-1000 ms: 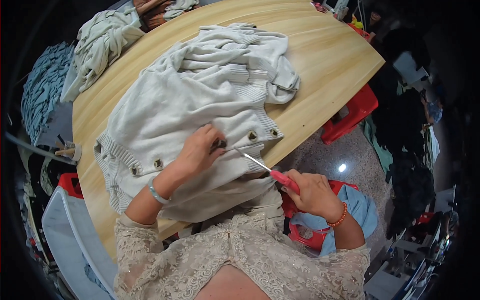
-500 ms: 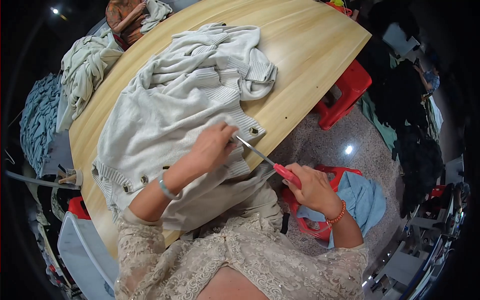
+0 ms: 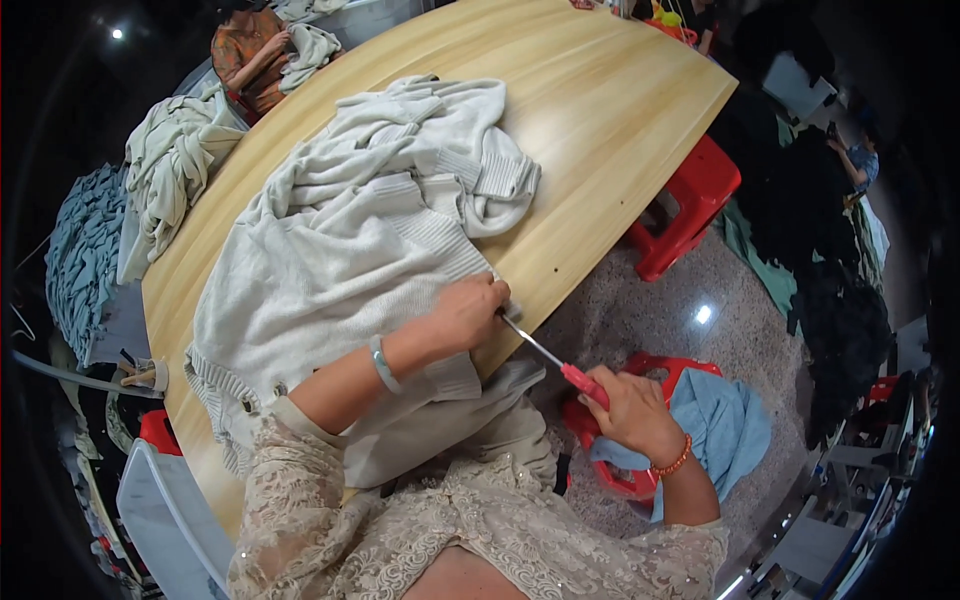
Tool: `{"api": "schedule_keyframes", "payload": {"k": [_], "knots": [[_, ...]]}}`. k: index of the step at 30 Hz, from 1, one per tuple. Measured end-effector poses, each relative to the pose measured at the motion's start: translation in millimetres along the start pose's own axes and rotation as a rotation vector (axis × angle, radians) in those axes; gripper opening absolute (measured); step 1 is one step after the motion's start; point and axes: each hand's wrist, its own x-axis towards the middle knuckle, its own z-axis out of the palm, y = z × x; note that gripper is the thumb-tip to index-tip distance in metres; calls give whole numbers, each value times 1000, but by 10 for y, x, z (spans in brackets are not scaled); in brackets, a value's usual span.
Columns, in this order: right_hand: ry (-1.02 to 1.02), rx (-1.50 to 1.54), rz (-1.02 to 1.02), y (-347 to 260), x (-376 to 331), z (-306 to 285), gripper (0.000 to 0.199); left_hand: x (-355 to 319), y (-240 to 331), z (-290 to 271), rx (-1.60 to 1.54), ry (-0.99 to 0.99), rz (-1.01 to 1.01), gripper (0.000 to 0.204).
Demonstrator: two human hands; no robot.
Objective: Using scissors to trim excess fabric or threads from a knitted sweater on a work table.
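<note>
A pale grey knit cardigan point(image 3: 310, 270) with ribbed edges lies bunched on the wooden table. My left hand point(image 3: 468, 312) is closed, fingertips pinching the corner of its ribbed band near the table's right edge. In my right hand point(image 3: 636, 412), wrapped round the handle, is a red-handled tool point(image 3: 540, 348) with a long, slim metal blade; whether it is scissors or a single shaft I cannot make out. Its tip meets my left fingertips, which hide the exact contact. A dark button point(image 3: 280, 388) shows beside my left forearm.
Red stools point(image 3: 690, 200) stand by the right side of the table point(image 3: 600, 110); blue cloth point(image 3: 720, 430) drapes over the nearer one. Piles of pale cloth point(image 3: 175, 160) and blue-grey cloth point(image 3: 88, 260) lie at the left. Another person point(image 3: 255, 60) handles cloth at the far left.
My left hand has moved right and nearer to me, onto the corner where a dark button showed. The tool's tip has followed it, and the view has shifted slightly.
</note>
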Motion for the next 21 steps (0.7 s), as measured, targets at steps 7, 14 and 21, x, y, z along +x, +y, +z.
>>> {"api": "schedule_keyframes", "payload": {"k": [7, 14, 21], "knots": [[10, -2, 11, 145, 94, -115, 28, 19, -16, -73, -250, -126, 81, 15], [368, 256, 63, 172, 1177, -495, 29, 91, -549, -887, 63, 486, 55, 37], [524, 19, 12, -306, 3238, -587, 38, -411, -1336, -817, 265, 372, -323, 58]]}}
